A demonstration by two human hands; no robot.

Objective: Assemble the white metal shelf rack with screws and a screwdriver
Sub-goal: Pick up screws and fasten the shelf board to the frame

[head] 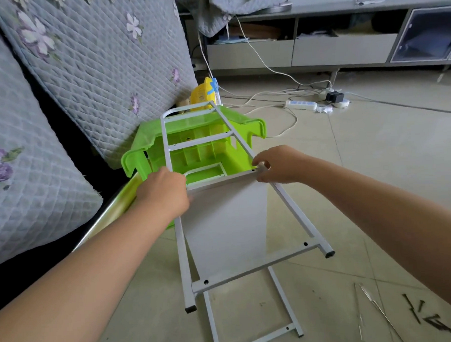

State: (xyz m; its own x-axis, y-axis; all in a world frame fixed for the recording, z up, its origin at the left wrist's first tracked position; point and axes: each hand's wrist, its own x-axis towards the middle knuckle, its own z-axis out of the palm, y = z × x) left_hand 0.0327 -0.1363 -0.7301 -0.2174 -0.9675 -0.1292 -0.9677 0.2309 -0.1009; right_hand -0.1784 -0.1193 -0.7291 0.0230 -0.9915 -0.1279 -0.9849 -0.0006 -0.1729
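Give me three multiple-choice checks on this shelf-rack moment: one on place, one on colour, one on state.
1. Where do the loose dark screws lie?
A. On the tiled floor at lower right
B. Inside the stool
C. On the quilt

2. What colour is the upturned plastic stool under the white metal ladder-shaped side frame?
A. Blue
B. Lime green
C. Red

3. What is the right hand doing?
A. Hanging idle
B. Pinching at the frame's corner by the flat white shelf panel
C. Holding a plug

Answers: 1 A, they lie scattered on the floor; 2 B, bright green; 3 B, fingers close on the corner while the left hand grips the opposite rail.
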